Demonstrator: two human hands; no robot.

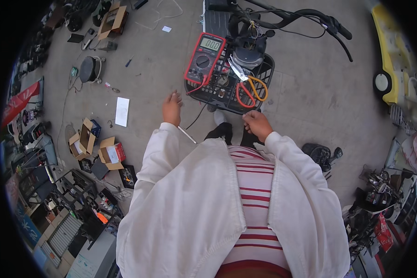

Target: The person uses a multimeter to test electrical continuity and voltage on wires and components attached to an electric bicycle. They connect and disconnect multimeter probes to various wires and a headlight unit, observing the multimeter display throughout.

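Observation:
My left hand (172, 110) hovers left of the black basket (204, 98), fingers loosely parted and nothing seen in them. Just right of the basket's near edge, my right hand (258, 125) is closed with fingers curled in; whatever it may hold is hidden. A red multimeter (205, 59) with a lit screen leans across the basket's left side. Scissors (248, 86) with one red and one orange handle lie on the right side of the basket, apart from my hand. A thin white stick (187, 135) shows beside my left cuff.
A handlebar (306, 16) with a brake lever rises beyond the basket. On the floor at left lie a white sheet (122, 111), a screwdriver (129, 61), a round black part (89, 69) and open cardboard boxes (110, 153). A yellow vehicle (388, 55) stands at right.

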